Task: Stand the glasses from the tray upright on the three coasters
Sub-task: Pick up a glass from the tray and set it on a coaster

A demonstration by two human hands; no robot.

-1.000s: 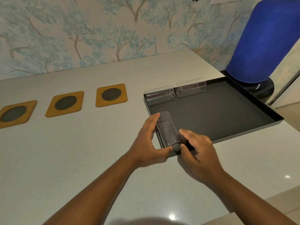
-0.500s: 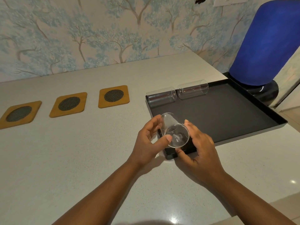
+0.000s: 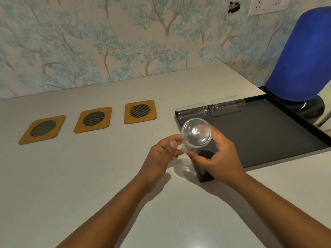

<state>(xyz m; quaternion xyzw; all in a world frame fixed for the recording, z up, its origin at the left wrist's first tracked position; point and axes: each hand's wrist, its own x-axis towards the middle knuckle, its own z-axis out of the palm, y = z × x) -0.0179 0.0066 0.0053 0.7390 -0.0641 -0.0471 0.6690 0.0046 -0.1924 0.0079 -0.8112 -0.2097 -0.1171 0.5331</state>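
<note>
A clear glass (image 3: 196,134) is held in the air above the near left corner of the black tray (image 3: 268,140), its round end turned toward me. My right hand (image 3: 220,156) grips it from the right and below. My left hand (image 3: 164,153) touches its lower part with thumb and fingertips. Two more clear glasses lie on their sides along the tray's far edge, one at the left (image 3: 192,112) and one to its right (image 3: 226,104). Three yellow square coasters with dark mesh centres lie in a row on the counter: left (image 3: 42,129), middle (image 3: 93,119), right (image 3: 140,111).
A large blue rounded object on a black base (image 3: 302,58) stands behind the tray's far right corner. A wallpapered wall runs along the back of the pale counter (image 3: 89,176). The counter's right edge shows beyond the tray.
The glass has been lifted off the tray's near left corner and tipped up, rising between both hands. My view has shifted so the coasters sit further right.
</note>
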